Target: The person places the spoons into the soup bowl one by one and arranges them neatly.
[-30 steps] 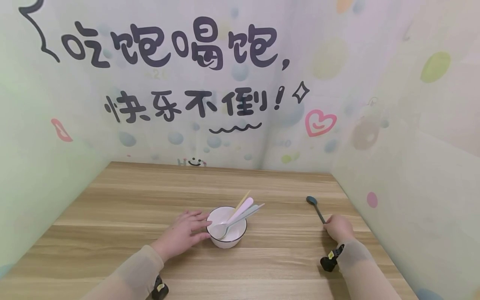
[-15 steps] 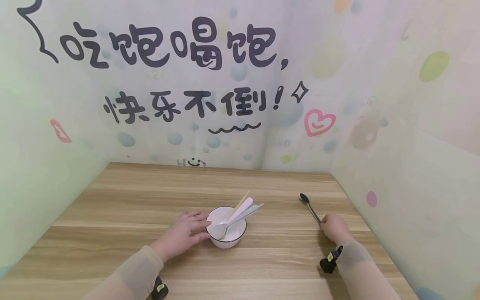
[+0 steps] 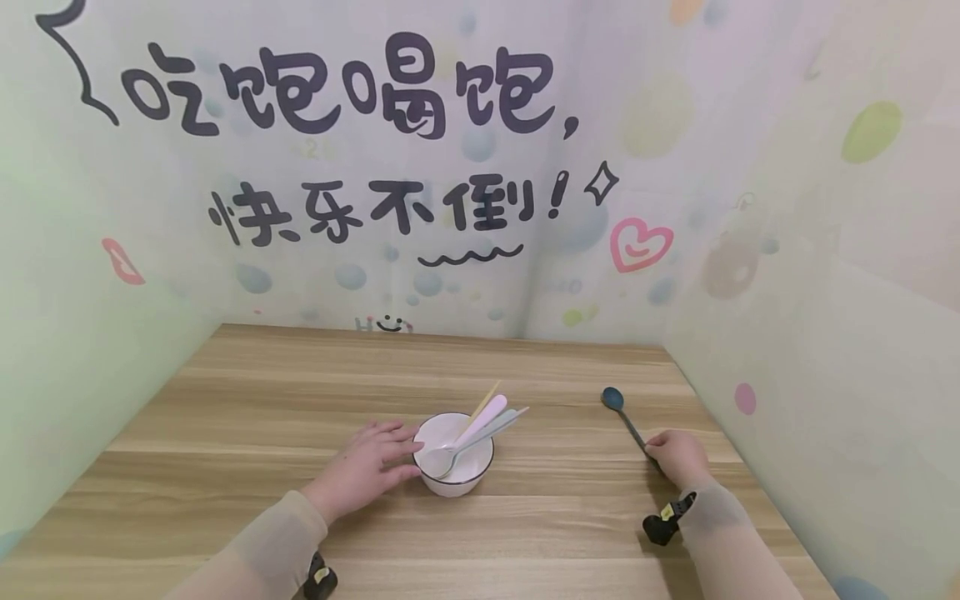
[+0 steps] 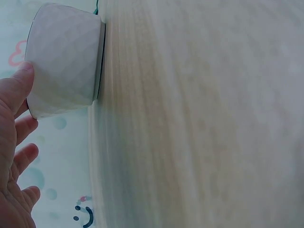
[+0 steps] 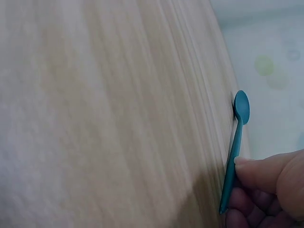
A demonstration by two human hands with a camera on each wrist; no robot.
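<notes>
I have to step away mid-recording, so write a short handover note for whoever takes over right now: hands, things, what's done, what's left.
Left hand: fingers rest against the side of the white bowl, steadying it.
Right hand: pinches the handle of the teal spoon, which is out to the right of the bowl.
Done: a few pastel spoons already lean in the bowl.
Left: probably the teal spoon goes into the bowl too.
</notes>
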